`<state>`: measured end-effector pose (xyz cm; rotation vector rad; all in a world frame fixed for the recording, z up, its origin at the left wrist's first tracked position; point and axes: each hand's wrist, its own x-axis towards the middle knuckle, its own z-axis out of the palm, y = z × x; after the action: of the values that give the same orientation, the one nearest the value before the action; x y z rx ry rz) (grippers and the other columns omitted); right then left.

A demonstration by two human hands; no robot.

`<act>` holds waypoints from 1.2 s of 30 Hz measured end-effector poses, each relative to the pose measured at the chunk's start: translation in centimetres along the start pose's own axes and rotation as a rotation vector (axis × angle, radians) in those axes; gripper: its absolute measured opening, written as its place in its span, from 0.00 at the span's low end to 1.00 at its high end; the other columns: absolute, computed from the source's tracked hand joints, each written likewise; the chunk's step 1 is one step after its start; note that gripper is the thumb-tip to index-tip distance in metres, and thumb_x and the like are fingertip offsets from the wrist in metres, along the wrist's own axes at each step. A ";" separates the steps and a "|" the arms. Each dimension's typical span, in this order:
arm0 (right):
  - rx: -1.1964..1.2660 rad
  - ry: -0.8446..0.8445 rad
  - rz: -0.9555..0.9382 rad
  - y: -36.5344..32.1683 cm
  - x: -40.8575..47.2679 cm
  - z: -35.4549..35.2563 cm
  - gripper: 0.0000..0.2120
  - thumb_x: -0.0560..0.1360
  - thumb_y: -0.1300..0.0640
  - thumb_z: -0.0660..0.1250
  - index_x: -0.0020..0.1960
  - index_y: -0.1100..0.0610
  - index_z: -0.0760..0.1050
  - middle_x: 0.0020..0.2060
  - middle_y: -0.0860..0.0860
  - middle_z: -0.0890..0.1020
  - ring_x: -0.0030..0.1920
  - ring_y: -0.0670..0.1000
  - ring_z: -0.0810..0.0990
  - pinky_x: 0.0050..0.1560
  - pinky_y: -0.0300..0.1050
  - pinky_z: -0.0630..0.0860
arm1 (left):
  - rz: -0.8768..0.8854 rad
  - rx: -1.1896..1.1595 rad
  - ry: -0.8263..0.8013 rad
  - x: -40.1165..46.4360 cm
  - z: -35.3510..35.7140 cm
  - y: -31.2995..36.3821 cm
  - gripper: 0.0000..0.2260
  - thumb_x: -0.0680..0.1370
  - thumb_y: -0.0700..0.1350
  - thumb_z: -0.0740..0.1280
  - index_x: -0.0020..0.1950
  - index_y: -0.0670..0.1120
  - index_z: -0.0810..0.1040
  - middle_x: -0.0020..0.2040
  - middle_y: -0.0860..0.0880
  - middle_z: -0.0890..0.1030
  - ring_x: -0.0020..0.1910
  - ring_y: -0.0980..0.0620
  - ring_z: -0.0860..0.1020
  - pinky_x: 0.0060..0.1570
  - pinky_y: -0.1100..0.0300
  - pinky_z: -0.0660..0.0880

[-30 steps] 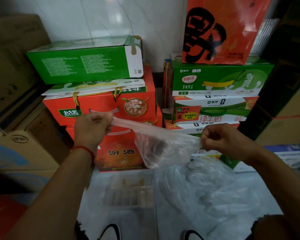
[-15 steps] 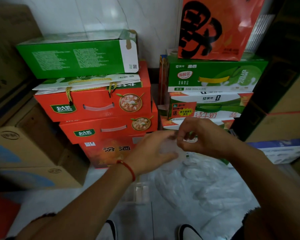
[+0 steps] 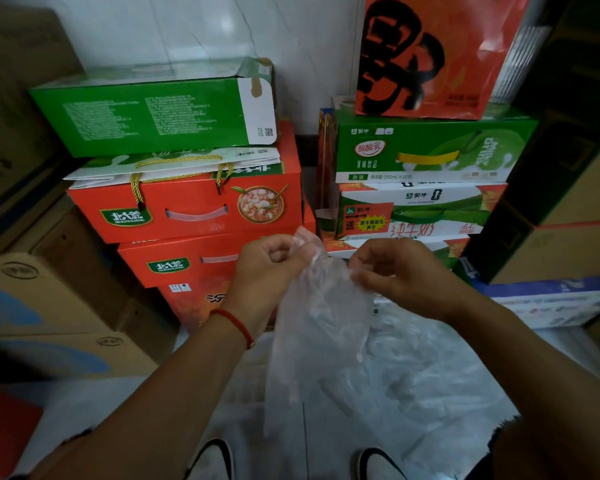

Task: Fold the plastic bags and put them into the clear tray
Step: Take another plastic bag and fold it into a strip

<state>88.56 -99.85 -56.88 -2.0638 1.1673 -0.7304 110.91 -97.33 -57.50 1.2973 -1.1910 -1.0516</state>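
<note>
Head view: a left hand (image 3: 269, 268) and right hand (image 3: 395, 271), fingers curled, pinch the top edge of a clear plastic bag (image 3: 317, 327) hanging between them above more plastic bags (image 3: 430, 372) on the floor, before stacked red and green boxes (image 3: 187, 209).
</note>
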 end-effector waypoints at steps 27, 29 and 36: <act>0.208 0.111 0.016 -0.8 -0.7 -1.3 0.09 0.81 0.50 0.63 0.51 0.51 0.80 0.50 0.48 0.84 0.55 0.50 0.82 0.60 0.63 0.78 | 0.264 0.309 -0.112 0.6 -1.5 0.8 0.04 0.79 0.38 0.71 0.50 0.46 0.84 0.45 0.40 0.83 0.43 0.47 0.82 0.47 0.55 0.79; 0.257 0.034 0.020 -1.0 -1.3 -1.6 0.10 0.78 0.51 0.62 0.49 0.51 0.83 0.55 0.47 0.83 0.60 0.47 0.80 0.64 0.60 0.76 | 0.234 0.260 -0.068 0.7 -2.0 1.1 0.03 0.79 0.39 0.72 0.51 0.44 0.84 0.46 0.35 0.82 0.41 0.52 0.80 0.44 0.60 0.77; 0.239 -0.157 0.124 -1.7 -1.3 0.2 0.26 0.80 0.31 0.52 0.57 0.42 0.83 0.61 0.38 0.80 0.64 0.40 0.77 0.70 0.55 0.72 | 0.131 0.119 -0.026 0.6 -1.7 1.4 0.04 0.80 0.39 0.70 0.52 0.41 0.84 0.44 0.38 0.85 0.42 0.52 0.80 0.46 0.58 0.77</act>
<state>88.99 -97.99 -55.90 -1.7994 1.0547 -0.6053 112.51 -97.72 -55.98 1.2812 -1.3570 -0.9167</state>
